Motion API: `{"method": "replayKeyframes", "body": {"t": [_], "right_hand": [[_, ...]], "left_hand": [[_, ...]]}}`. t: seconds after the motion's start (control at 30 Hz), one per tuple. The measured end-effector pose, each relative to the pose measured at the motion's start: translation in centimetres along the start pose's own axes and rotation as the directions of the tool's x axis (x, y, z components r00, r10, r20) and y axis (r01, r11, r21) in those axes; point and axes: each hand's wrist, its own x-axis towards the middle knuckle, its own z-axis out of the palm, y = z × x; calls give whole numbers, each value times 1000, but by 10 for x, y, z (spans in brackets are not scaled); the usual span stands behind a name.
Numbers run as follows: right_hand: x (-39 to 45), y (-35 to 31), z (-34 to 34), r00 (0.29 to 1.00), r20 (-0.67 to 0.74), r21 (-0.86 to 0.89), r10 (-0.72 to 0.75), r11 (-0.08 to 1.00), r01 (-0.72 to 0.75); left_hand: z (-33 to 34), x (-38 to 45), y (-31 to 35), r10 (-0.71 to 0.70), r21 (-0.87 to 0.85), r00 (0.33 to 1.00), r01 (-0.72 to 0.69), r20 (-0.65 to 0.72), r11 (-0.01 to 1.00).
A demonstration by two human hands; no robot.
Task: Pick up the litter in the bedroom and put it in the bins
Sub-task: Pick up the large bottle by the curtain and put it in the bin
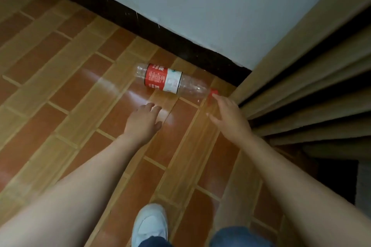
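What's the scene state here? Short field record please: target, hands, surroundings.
target: empty clear plastic bottle, red-and-white label, red cap, lying on its side on the floor
floor: brown and tan tile
right hand: open, fingertips at the cap end, no grip yet
left hand: open, empty, short of the bottle
surroundings: black baseboard behind; beige curtain to the right
bins: none in view

We see print only on the red-and-white label (163,78) wrapped round the clear plastic bottle (172,79): white characters on the red part and fine lines of small text, all too blurred for us to read.
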Motion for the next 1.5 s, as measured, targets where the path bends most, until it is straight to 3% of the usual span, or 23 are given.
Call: {"method": "replayKeyframes", "body": {"t": [0.23, 0.5, 0.7, 0.97, 1.2, 1.5], "right_hand": [[45, 31, 47, 999, 15, 39, 45, 998, -45], [83, 40, 64, 994, 31, 52, 105, 993, -107], [110, 38, 73, 994, 27, 65, 105, 992, -106], [136, 39, 83, 988, 60, -93, 143, 986, -137], [141, 35, 89, 992, -42, -146, 123, 981, -128], [135, 33, 97, 992, -49, 117, 118, 987, -112]], "left_hand": [[60, 36, -20, -45, 88, 973, 25, 227, 996], [84, 59, -15, -82, 181, 937, 21, 339, 983], [99, 64, -8, -97, 191, 927, 28, 363, 981], [101, 67, -5, -106, 169, 913, 41, 394, 985], [103, 72, -2, -116, 146, 898, 58, 424, 988], [108, 74, -4, -120, 132, 899, 70, 421, 989]]}}
